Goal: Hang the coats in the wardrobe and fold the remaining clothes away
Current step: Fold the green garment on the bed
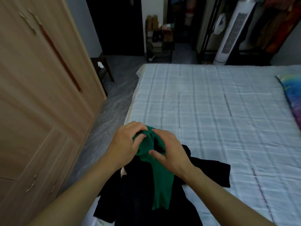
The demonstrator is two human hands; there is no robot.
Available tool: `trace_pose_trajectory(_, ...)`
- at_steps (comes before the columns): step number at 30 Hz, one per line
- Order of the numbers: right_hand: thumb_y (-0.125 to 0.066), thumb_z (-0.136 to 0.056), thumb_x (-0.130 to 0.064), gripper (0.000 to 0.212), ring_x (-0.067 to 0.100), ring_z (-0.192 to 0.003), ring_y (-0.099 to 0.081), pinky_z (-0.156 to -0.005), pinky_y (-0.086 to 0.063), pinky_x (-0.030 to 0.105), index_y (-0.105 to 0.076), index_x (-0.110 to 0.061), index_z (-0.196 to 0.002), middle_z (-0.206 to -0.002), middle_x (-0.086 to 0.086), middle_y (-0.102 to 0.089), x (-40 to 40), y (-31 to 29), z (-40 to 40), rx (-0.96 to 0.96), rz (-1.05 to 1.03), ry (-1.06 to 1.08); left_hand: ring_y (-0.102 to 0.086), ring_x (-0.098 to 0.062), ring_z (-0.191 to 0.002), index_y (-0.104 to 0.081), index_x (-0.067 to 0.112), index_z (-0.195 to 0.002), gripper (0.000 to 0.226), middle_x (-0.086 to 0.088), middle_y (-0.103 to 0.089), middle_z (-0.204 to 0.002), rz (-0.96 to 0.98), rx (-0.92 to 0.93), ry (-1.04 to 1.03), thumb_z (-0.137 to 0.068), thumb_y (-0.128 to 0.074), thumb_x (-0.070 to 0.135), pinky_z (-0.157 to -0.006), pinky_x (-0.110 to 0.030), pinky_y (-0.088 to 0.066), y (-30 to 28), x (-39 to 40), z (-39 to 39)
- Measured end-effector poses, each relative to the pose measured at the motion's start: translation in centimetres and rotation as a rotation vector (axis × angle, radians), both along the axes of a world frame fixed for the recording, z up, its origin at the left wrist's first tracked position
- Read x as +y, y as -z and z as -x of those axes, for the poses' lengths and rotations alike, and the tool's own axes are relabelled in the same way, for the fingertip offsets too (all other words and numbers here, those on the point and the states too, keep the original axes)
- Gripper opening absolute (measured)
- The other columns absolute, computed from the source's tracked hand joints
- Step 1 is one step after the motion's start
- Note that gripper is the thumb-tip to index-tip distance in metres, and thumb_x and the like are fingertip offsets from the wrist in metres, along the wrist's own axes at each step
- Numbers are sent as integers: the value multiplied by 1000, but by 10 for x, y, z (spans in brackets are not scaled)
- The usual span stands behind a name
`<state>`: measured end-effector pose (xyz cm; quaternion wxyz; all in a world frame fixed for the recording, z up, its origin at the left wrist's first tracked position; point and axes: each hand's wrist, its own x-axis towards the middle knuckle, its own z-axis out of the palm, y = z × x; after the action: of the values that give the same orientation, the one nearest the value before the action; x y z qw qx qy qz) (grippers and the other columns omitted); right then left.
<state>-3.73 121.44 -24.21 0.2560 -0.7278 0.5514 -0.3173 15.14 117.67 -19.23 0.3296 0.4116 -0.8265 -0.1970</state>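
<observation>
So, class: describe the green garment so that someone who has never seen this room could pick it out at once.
Start at the bed with its pale checked sheet, then find the black clothes heaped at its near corner. Above that heap, both hands hold the green garment, the only bright green cloth there, hanging down in a narrow strip.

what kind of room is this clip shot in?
Almost certainly a home bedroom: a bed with a checked sheet fills the right side, a wooden wardrobe stands along the left, and a dark garment lies on the bed's near corner.
</observation>
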Motion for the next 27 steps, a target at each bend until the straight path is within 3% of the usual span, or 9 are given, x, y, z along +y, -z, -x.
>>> trace_pose_trajectory(4, -68, -83, -33, 34, 8, -98, -58, -87, -47, 29, -60, -25, -116, -106, -9, -66, 36, -44, -3, -60, 38, -14, -59, -10, -80, -65, 15, -91, 6, 7, -62, -85, 65, 45, 67, -91, -61, 10, -74, -33, -49, -53, 40, 6)
trace_pose_trajectory(8, -63, -87, -24, 5, 13, -74, -62, -69, -52, 36, -58, -25, -87, -79, -6, -64, 81, -76, 0, -212, 82, 72, -61, -11, -81, -64, 15, -89, 8, 8, -62, -85, 110, 158, 110, -90, -62, 7, -74, -33, -50, -99, 76, 15)
trace_pose_trajectory(11, -64, -88, -26, 3, 16, -74, -66, -70, -55, 41, -63, -24, -88, -79, -3, -67, 117, -90, 5, -296, 41, 88, -62, -15, -80, -65, 14, -89, 11, 6, -64, -84, 123, 227, 117, -90, -64, 3, -74, -34, -51, -123, 98, 22)
trace_pose_trajectory(15, -67, -87, -27, 9, 12, -82, -70, -72, -59, 32, -68, -29, -95, -89, -6, -72, 169, -93, 21, -309, -41, 97, -64, -15, -81, -65, 14, -90, 13, 5, -65, -85, 117, 319, 142, -91, -63, 2, -73, -32, -53, -141, 127, 35)
trace_pose_trajectory(18, -65, -87, -30, 2, 11, -72, -67, -63, -56, 31, -66, -28, -87, -79, -5, -69, 208, -88, 36, -250, -86, 157, -64, -13, -80, -65, 16, -90, 12, 7, -64, -84, 125, 357, 177, -92, -63, 4, -71, -26, -51, -147, 147, 43)
trace_pose_trajectory(22, -62, -89, -24, 19, 4, -56, -47, -55, -36, 17, -54, -30, -73, -63, -13, -52, 247, -89, 56, -183, 10, 303, -62, -13, -80, -65, 15, -90, 10, 7, -63, -84, 153, 329, 209, -93, -63, 6, -71, -25, -50, -153, 173, 53)
trace_pose_trajectory(27, -59, -95, -12, 20, 6, -57, -49, -54, -36, 16, -57, -21, -77, -65, -5, -53, 277, -110, 84, -182, 173, 443, -60, -10, -72, -65, 15, -88, 8, 7, -62, -78, 134, 340, 120, -93, -65, 9, -65, -24, -50, -158, 192, 65)
